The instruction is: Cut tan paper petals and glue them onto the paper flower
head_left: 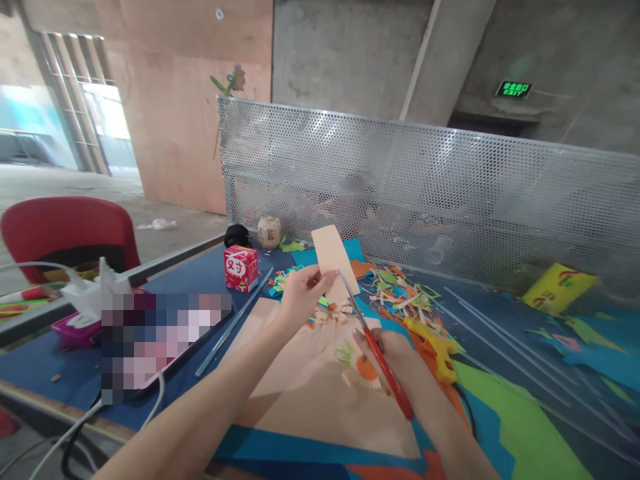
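My left hand (301,291) pinches a strip of peach-coloured paper (333,248), held up over the table. In my right hand (393,352) is a pair of scissors with red handles (383,363), its blades pointing up and away, the tips at the strip. I cannot tell whether the blades are cutting into it. Below both hands lies a large peach sheet (300,393). Small peach scraps and an orange and green paper piece (367,367) rest on that sheet, partly behind the scissors and right hand.
A yellow glue gun (435,347) lies right of my right hand, near clear glue sticks (500,333) and a green sheet (505,413). Paper scraps (400,290) heap ahead. A red box (241,269), a tissue pack (95,300) and a blurred-out device (170,340) stand left. Perforated metal panel (400,180) behind.
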`<action>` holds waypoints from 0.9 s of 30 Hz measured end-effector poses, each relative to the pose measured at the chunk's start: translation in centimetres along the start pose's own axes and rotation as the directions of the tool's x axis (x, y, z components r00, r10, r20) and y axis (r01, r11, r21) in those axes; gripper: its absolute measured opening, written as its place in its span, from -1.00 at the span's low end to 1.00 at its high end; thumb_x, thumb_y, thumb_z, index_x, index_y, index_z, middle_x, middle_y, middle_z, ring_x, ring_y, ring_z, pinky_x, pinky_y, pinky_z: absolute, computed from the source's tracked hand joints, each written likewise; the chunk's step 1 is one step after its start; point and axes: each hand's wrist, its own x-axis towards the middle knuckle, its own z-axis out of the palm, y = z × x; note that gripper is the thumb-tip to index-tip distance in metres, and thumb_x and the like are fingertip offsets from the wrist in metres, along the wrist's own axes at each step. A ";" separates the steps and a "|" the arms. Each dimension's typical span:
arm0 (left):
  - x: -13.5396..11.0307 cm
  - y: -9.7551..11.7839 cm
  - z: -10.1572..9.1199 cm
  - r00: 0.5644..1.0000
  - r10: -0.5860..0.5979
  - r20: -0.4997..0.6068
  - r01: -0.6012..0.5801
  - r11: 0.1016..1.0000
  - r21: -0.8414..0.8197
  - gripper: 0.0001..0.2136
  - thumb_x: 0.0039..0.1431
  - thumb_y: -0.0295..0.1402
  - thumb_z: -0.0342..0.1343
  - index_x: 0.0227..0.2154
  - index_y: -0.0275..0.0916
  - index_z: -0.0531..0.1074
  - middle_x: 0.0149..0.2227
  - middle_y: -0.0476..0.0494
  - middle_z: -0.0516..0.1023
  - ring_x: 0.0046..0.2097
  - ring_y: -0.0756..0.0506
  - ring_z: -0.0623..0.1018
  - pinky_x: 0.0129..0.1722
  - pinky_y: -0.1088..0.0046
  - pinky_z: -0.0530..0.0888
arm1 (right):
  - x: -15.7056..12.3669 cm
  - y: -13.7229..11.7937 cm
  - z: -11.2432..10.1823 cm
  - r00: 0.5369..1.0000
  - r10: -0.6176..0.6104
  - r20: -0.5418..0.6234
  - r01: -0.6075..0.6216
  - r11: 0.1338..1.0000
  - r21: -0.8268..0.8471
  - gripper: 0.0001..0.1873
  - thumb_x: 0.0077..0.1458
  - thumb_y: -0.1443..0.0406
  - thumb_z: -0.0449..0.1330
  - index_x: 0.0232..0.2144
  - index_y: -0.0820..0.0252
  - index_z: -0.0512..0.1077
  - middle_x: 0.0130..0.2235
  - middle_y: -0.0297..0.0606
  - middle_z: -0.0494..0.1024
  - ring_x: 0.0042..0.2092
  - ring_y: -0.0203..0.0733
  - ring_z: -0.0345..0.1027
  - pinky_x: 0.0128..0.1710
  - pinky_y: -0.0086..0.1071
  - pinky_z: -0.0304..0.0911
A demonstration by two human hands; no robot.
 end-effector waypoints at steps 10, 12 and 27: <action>0.1 0.4 -0.2 0.995 -0.060 -0.079 0.057 0.997 -0.045 -0.76 0.02 -0.22 0.01 -0.62 -0.28 0.29 -0.65 0.06 0.25 -0.58 0.08 0.24 -0.59 0.59 0.18 | 0.4 1.1 0.9 1.000 -0.001 0.002 0.001 0.999 0.051 -0.46 -0.03 -0.14 -0.14 -0.61 0.16 0.27 -0.61 -0.33 0.31 -0.61 -0.32 0.15 -0.65 -0.48 -0.07; 0.1 0.4 -0.1 0.996 -0.064 -0.068 0.062 0.998 -0.030 -0.74 0.01 -0.21 0.02 -0.64 -0.27 0.26 -0.66 0.07 0.24 -0.59 0.09 0.23 -0.60 0.59 0.17 | 0.3 0.9 0.7 1.000 -0.011 0.012 0.011 0.998 0.055 -0.48 -0.02 -0.12 -0.13 -0.60 0.16 0.28 -0.59 -0.32 0.34 -0.59 -0.31 0.17 -0.64 -0.49 -0.05; 0.1 0.3 0.0 0.996 -0.082 -0.031 0.082 0.997 -0.003 -0.72 0.00 -0.19 0.02 -0.66 -0.29 0.25 -0.66 0.08 0.18 -0.59 0.10 0.18 -0.61 0.59 0.12 | 0.5 0.6 0.7 1.000 0.015 -0.003 -0.015 0.999 -0.030 -0.46 -0.01 -0.12 -0.14 -0.60 0.17 0.32 -0.62 -0.32 0.33 -0.54 -0.27 0.25 -0.61 -0.47 0.00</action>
